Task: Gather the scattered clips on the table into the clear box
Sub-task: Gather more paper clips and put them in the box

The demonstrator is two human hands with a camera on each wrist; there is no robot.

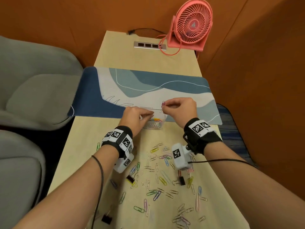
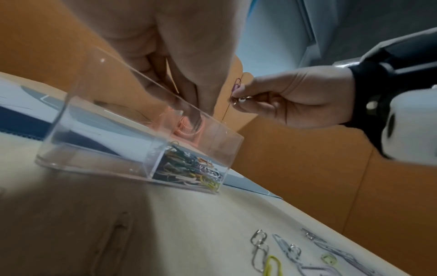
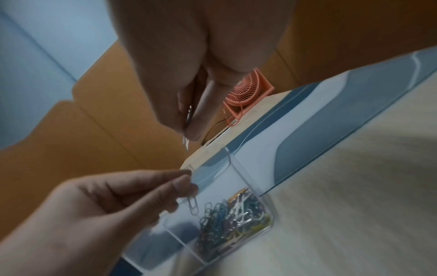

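Both hands pinch clips over the clear box (image 1: 154, 120): the left hand (image 1: 137, 117) has thumb and forefinger pressed together on a silver paper clip (image 3: 193, 204) that dangles long axis downward, low over the compartment already holding a heap of coloured clips (image 3: 232, 212). The right hand (image 1: 180, 107) holds a small bunch of clips (image 2: 237, 89), one of them purple, just above the box's far right corner, higher than the left. So the box lies straight below each grip, and the left is nearer to letting go; the drop probably needs only a parting of the fingers. Many scattered clips (image 1: 165, 179) and a few black binder clips (image 1: 130, 179) lie on the near part of the desk (image 1: 85, 146), so much of the task remains.
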